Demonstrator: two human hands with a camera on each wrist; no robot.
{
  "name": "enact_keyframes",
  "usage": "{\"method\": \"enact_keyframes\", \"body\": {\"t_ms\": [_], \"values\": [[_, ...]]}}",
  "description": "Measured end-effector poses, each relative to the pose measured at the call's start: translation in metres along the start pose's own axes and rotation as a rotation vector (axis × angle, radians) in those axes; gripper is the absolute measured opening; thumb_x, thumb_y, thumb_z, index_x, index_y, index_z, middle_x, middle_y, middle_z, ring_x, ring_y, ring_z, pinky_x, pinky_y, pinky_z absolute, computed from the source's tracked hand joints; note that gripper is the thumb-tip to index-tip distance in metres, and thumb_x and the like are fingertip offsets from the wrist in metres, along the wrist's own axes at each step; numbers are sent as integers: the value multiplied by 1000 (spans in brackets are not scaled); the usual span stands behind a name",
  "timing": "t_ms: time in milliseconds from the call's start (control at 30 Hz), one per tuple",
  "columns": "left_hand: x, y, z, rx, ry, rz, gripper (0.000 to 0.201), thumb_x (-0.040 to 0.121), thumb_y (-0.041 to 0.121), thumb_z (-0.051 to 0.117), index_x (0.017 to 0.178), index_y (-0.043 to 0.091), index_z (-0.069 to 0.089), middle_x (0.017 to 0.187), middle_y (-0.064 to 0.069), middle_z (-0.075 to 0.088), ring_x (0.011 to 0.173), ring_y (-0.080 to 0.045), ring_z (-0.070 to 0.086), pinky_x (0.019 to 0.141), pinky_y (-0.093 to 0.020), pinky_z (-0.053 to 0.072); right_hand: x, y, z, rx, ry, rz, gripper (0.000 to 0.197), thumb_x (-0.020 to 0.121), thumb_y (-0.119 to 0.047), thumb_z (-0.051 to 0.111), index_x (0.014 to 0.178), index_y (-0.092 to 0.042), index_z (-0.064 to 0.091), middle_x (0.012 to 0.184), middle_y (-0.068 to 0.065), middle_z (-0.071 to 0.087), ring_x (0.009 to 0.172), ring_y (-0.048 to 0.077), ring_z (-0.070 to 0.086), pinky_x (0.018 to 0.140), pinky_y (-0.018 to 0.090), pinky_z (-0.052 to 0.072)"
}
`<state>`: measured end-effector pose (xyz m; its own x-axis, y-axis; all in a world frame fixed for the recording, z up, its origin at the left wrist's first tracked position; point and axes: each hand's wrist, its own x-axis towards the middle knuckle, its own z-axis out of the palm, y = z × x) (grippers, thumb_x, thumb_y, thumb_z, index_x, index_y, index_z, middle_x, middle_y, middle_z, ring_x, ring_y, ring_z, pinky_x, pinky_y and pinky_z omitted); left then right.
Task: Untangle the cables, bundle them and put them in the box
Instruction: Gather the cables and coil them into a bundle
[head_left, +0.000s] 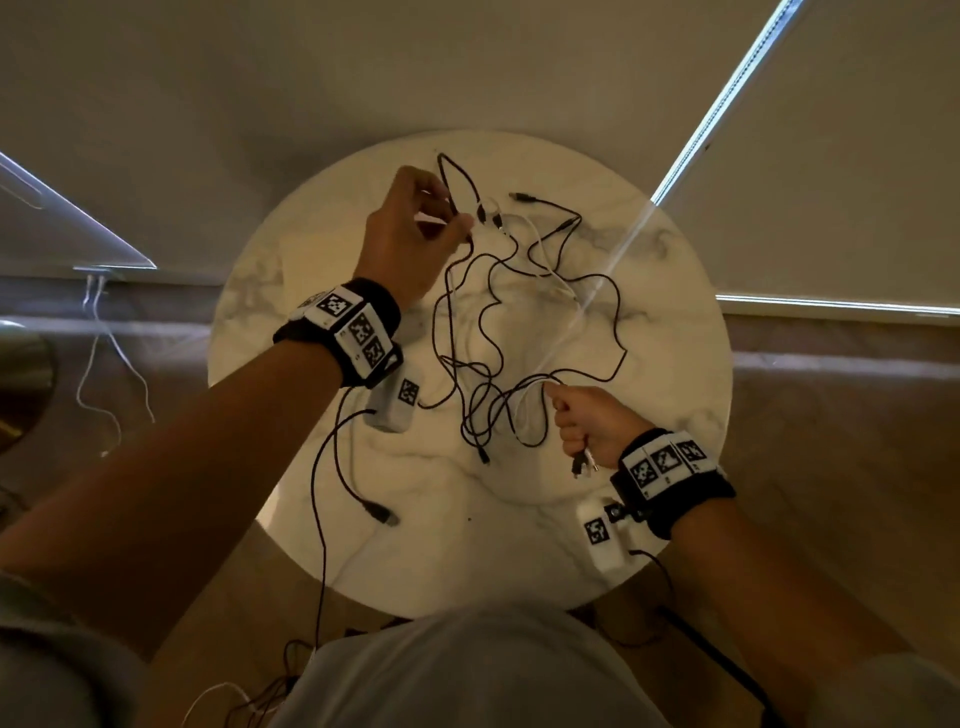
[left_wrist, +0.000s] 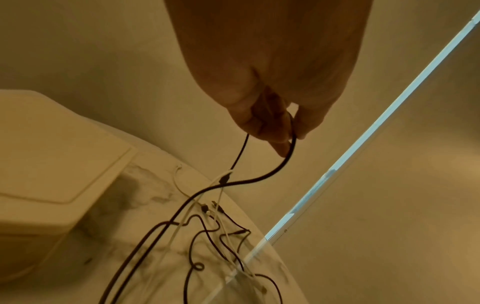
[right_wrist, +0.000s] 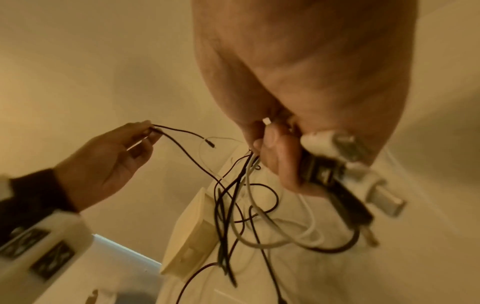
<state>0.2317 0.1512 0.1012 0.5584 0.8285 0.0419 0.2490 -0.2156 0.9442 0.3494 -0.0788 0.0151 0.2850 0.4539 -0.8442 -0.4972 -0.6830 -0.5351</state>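
Note:
A tangle of black and white cables (head_left: 493, 332) lies spread over the round marble table (head_left: 649, 415). My left hand (head_left: 452, 223) is raised at the far left of the tangle and pinches a loop of black cable (left_wrist: 259, 179) between thumb and fingers (left_wrist: 280, 148). My right hand (head_left: 563, 421), at the near right, is a fist around several cable ends, with their plugs (right_wrist: 337, 174) sticking out below it. Strands (right_wrist: 241, 205) hang between the two hands. A cream box (left_wrist: 52, 164) with its lid on stands on the table's left side.
A black cable with a USB plug (head_left: 382, 512) lies near the table's front left. White cords (head_left: 104, 364) hang to the floor at left. More wires (head_left: 291, 670) lie on the floor by my body. A blind with a bright edge (head_left: 727, 104) is behind the table.

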Motion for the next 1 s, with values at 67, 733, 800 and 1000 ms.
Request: {"method": "enact_keyframes", "body": {"t_ms": [67, 733, 800, 1000], "values": [[-24, 9, -3, -32, -89, 9, 38, 89, 21, 71, 117, 15, 47, 100, 0, 71, 84, -10, 73, 76, -23, 58, -4, 7, 1, 166, -4, -6, 41, 104, -31, 51, 66, -20, 40, 46, -6, 27, 38, 9, 22, 39, 22, 19], [-207, -25, -25, 235, -751, 20, 32, 105, 31, 39, 135, 30, 51, 84, 4, 69, 76, -12, 68, 84, -35, 56, -47, 78, 27, 535, 8, -146, 37, 103, -27, 44, 68, -18, 40, 48, -2, 31, 40, 14, 29, 51, 29, 28], [-214, -28, -25, 260, -765, 22, 30, 105, 32, 40, 132, 32, 53, 83, 5, 67, 72, -13, 65, 81, -34, 56, -52, 85, 28, 513, 3, -174, 37, 104, -29, 45, 69, -17, 44, 51, -1, 36, 44, 15, 33, 47, 27, 33], [-223, -22, -16, 267, -694, 7, 23, 104, 33, 41, 118, 24, 56, 79, 5, 69, 64, -10, 59, 71, -28, 53, -68, 105, 35, 587, -86, -205, 35, 102, -33, 53, 73, -13, 57, 68, 7, 58, 62, 23, 57, 63, 33, 52]]}}
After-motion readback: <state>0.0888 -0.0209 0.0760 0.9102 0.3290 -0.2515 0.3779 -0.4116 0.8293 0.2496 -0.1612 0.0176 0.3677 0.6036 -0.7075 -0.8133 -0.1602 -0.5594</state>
